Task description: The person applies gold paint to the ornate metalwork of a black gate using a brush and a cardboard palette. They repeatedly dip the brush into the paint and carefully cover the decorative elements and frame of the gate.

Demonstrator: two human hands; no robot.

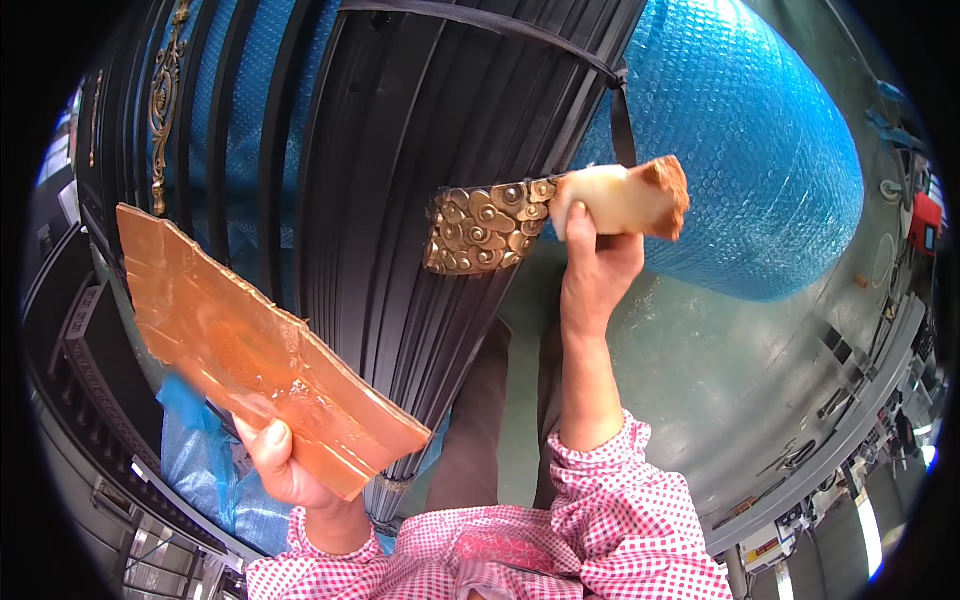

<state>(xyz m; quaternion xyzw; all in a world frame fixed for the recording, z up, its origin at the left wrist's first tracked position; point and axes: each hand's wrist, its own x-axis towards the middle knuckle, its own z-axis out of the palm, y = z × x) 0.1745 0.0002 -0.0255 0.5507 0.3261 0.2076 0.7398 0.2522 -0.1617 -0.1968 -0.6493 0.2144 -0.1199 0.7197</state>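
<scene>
My left hand point(288, 472) grips the lower edge of a flat piece of cardboard point(190, 300), thumb on top. A wet, shiny orange-brown smear covers part of the cardboard's face. My right hand point(603, 262) is closed round a pale foam sponge point(622, 200) whose right end is stained orange-brown. The sponge's left end is at the right end of a gold ornament point(478, 230) with raised flower-like swirls; whether they touch, I cannot tell. That ornament sits across a bundle of long black metal bars point(400, 130).
A dark strap point(490, 22) crosses the bundle's top. Behind it on the right lies a large roll of blue bubble wrap point(740, 150). At left, black bars carry a gold scroll ornament point(163, 100). Blue plastic sheeting point(200, 465) is below the cardboard. A bench point(800, 450) with tools runs along the right.
</scene>
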